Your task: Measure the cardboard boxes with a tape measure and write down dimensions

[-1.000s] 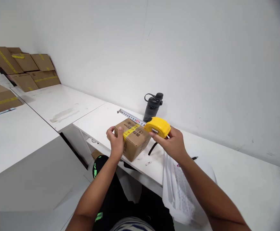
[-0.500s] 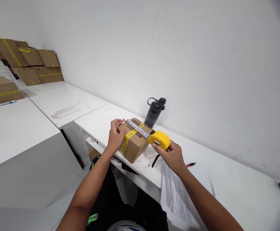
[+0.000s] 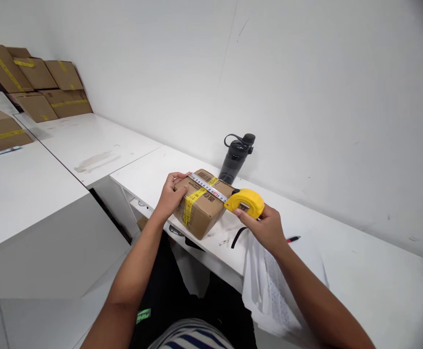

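Got the left hand (image 3: 170, 194) on the left end of a small box (image 3: 202, 217), can't tell if really gripping. Got a yellow tape measure (image 3: 248, 202) clamped in the right hand (image 3: 268, 228), with the blade (image 3: 208, 188) across the box top. Hands apart, btw. See the box on the white desk (image 3: 146, 175), near a dark bottle (image 3: 232, 160), with papers (image 3: 266, 295) off to the right.

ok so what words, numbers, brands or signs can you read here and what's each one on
"3 4 5 6 7 8 9", then a blurred red mark, then "1 2 3": blade of the yellow tape measure
"ntrum", start unclear: small box
Too blurred or small: other characters on that box, its yellow packing tape, papers, green print on the trousers
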### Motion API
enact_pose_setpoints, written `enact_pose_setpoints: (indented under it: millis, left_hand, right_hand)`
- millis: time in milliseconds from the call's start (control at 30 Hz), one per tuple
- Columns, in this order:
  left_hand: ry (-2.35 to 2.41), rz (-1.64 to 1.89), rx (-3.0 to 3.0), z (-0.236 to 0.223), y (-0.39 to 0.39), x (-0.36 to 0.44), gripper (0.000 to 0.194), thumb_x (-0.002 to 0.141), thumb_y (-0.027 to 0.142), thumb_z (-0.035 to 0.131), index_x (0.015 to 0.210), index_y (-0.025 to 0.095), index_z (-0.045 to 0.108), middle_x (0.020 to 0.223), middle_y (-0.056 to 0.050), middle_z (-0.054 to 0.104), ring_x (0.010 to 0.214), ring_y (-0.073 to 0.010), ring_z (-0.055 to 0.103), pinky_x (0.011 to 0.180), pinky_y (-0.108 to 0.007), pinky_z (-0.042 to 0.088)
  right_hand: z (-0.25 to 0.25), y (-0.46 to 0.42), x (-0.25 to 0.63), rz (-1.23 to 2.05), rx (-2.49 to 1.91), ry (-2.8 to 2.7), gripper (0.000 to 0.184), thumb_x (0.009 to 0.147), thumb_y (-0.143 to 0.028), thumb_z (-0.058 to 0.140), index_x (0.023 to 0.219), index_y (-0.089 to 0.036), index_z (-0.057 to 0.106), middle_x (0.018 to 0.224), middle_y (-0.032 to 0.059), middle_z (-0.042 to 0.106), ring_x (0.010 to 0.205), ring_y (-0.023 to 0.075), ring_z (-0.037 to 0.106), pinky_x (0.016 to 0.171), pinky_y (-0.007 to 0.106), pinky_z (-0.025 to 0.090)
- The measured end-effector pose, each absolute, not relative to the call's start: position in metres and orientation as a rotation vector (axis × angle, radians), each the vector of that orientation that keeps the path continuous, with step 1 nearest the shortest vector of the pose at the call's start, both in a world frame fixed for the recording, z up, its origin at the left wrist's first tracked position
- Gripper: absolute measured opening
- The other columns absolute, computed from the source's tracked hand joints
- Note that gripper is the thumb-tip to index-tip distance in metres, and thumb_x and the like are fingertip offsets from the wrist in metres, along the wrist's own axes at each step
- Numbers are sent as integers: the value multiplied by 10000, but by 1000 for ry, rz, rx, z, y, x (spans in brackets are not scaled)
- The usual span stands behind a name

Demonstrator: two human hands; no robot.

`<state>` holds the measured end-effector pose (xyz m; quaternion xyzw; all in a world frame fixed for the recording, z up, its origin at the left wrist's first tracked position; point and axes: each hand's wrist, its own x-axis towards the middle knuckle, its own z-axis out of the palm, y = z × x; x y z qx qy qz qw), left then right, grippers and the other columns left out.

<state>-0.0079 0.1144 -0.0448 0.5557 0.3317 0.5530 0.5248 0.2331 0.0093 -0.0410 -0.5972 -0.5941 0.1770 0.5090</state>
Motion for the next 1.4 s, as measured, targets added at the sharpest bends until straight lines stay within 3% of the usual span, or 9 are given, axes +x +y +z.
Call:
enact_pose_setpoints:
  millis: [200,867,1133,1300,1400]
  left_hand:
    - [780,1307,1279,-42,115,-6,317,718,217,642,982,219,467,1359,-129,616,1160,-250,636,1021,-466,456]
    - [739,1393,1365,-56,115,-10,260,770,264,604,973,225,447,1390,-133,595,1244,-246,590,1062,-450,442]
    - [728,1528,1433,-74,106,-18,311,824,367,600,1064,244,445,1458,-139,530,1277,-257,559,1035,-441,452]
    - [851,1868,1503,-102,86,-36,372,860,579,493,1066,275,439,1315,-108,606,1260,-265,563,1040,-469,437]
    - [916,2007,1602,-122,84,-49,370,876,590,454,1080,282,460,1254,-94,595,1245,-259,556,1056,-483,424]
  right_hand:
    - [-42,5,230,300,-1409,-1505,292,721,-444,738,844,-180,726,572,-17,595,487,123,454,464,251,403]
    - [-38,2,230,221,-1379,-1576,293,719,-480,730,753,-191,697,577,0,629,481,138,496,467,272,407]
    - [-40,9,239,441,-1305,-1099,303,626,-431,822,743,-186,686,668,4,650,614,171,585,578,309,495]
    - [-42,25,255,787,-1104,-910,302,643,-412,797,685,-199,587,614,-27,531,529,111,456,469,263,398]
    - [-45,33,255,912,-1030,-891,319,617,-420,799,707,-206,580,636,-31,509,526,99,408,451,253,358]
